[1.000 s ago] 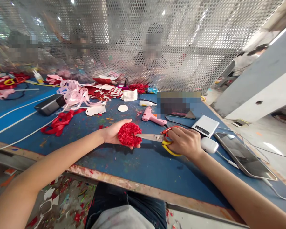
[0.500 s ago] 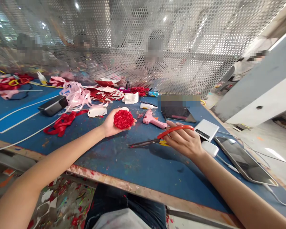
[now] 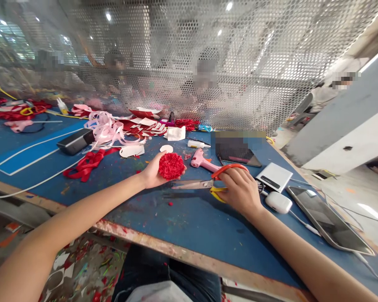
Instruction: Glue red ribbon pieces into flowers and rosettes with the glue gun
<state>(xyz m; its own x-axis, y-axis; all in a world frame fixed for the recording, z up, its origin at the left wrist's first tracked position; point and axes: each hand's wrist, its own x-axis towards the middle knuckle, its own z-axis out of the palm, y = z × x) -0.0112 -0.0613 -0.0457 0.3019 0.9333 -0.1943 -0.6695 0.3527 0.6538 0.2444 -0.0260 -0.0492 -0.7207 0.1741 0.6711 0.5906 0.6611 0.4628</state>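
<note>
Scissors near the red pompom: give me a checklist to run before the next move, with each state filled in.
1. Left hand holding the red pompom: ok.
2. Right hand gripping the scissors by the handles: ok.
3. Blades fully closed: cannot tell at this size.
4. Blades clear of the left hand: cannot tell; they look close, and one view hides the gap.
5. Table free of scraps near the hands: not ok; a small red scrap lies below the blades.
</note>
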